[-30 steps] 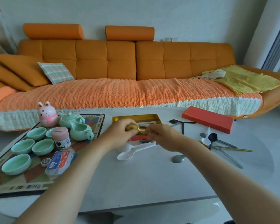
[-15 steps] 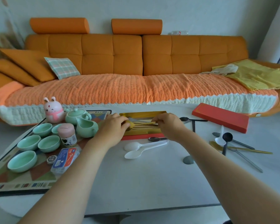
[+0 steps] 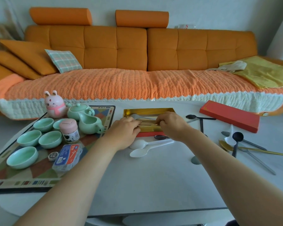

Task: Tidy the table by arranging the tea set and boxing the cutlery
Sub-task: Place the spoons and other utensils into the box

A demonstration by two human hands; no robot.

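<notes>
No writing here reads clearly. The blue and red packet [image 3: 67,156] on the patterned mat [image 3: 23,181] carries print too small to make out, and so does the label on the pink jar [image 3: 69,129] and on the little round tin [image 3: 53,155] beside the packet. The red lid [image 3: 229,118] shows only a small gold emblem at one corner.

The counter [image 3: 145,185] has a wide bare stretch between the two forearms, running down to its near edge. The mat fills the left side. Loose spoons [image 3: 235,144], black, gold, grey and white, crowd the right side in a crossed heap, well apart from the lid's far end.

The gold-lined box [image 3: 147,111] stands open in the middle, towards the sofa [image 3: 137,49]. Inside lies a bundle of gold cutlery [image 3: 147,123]. The left hand [image 3: 126,131] curls its fingers over the bundle's left end, and the right hand [image 3: 171,126] pinches the right end, both reaching into the box. A dark spoon [image 3: 160,137] lies just beside the box's near red wall, and two white plastic spoons [image 3: 147,146] lie nearer still.

On the mat stand the pale green teapot [image 3: 79,110], the pitcher [image 3: 89,124] and the cups [image 3: 29,138], all upright, with a pink bunny figure [image 3: 54,103] at the far edge.
</notes>
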